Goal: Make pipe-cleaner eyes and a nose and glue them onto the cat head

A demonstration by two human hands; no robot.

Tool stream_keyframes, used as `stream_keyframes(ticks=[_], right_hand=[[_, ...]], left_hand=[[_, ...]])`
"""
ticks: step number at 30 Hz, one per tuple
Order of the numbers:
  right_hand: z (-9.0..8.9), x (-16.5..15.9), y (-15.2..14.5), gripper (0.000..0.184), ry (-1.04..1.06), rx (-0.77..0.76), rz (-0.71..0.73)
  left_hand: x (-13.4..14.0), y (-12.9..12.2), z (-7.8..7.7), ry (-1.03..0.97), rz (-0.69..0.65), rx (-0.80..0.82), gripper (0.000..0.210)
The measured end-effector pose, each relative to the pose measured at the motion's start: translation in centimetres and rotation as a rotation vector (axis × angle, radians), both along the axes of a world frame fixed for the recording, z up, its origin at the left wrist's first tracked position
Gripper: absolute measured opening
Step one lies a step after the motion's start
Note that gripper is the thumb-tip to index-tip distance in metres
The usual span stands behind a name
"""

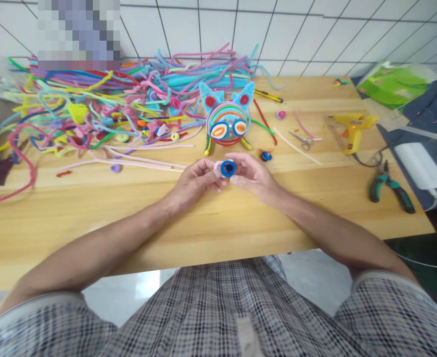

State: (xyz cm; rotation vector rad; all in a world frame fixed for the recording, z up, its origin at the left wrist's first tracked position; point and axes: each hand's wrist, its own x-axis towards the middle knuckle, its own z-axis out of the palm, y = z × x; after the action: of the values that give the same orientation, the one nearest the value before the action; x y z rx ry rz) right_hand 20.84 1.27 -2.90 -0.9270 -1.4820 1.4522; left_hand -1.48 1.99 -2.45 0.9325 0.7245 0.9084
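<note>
Above the near middle of the table, my left hand (199, 176) pinches a blue pipe cleaner ring (228, 169) with a dark middle. A pale pink bit shows at the ring's left side, between the fingers. My right hand (255, 177) curves round the ring from the right, thumb and fingers closed at its edge. Just beyond the hands stands a pipe cleaner animal head (228, 119) with blue ears, red ear centres and orange-and-white eyes ringed in blue. Right of my right hand lies a small blue-and-orange coil (266, 155).
A heap of coloured pipe cleaners (129, 109) covers the back left. To the right lie small scissors (305, 143), a yellow glue gun (354, 130), pliers (389, 188) and a white power strip (422, 166). A yellow utility knife (269, 95) lies behind the animal head.
</note>
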Motion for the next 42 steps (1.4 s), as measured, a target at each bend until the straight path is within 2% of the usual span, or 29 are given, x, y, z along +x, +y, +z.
stream_keyframes(ticks=[4,8,10,14,15,17,21,27,33,37,42], right_hand=[[0.2,0.1,-0.1,0.050,-0.036,-0.006,0.013],[0.7,0.2,-0.2,0.041,-0.130,0.019,0.004],[1.0,0.1,-0.3,0.030,-0.247,0.099,-0.020],[1.0,0.2,-0.5,0.007,-0.491,0.395,-0.132],[1.0,0.3,-0.6,0.006,-0.519,0.454,-0.164],[0.8,0.6,-0.6,0.014,-0.535,0.527,-0.221],[0.6,0.9,-0.4,0.029,-0.529,0.556,-0.249],[0.7,0.8,-0.5,0.030,-0.434,0.533,-0.186],[0.5,0.9,-0.5,0.036,-0.275,0.360,-0.093],[0.3,0.9,-0.1,0.040,-0.197,0.233,-0.170],[0.3,0.9,0.5,0.022,-0.083,0.065,-0.308]], left_hand=[[0.0,-0.1,-0.1,0.071,-0.018,0.058,0.057],[0.0,-0.1,0.0,0.128,0.059,0.096,0.056],[-0.1,-0.1,0.2,0.166,0.110,0.134,0.050],[-0.3,-0.3,0.6,0.270,0.130,0.256,0.039],[-0.4,-0.4,0.7,0.286,0.121,0.288,0.038],[-0.4,-0.8,0.9,0.310,0.093,0.339,0.036],[-0.3,-1.2,0.9,0.338,0.086,0.366,0.031],[-0.5,-0.5,0.1,0.336,0.170,0.273,0.032],[-0.4,-0.4,-0.2,0.321,0.198,0.281,0.028],[-0.6,0.1,-0.4,0.321,0.285,0.302,0.026],[-1.0,1.0,-0.4,0.311,0.389,0.378,0.021]])
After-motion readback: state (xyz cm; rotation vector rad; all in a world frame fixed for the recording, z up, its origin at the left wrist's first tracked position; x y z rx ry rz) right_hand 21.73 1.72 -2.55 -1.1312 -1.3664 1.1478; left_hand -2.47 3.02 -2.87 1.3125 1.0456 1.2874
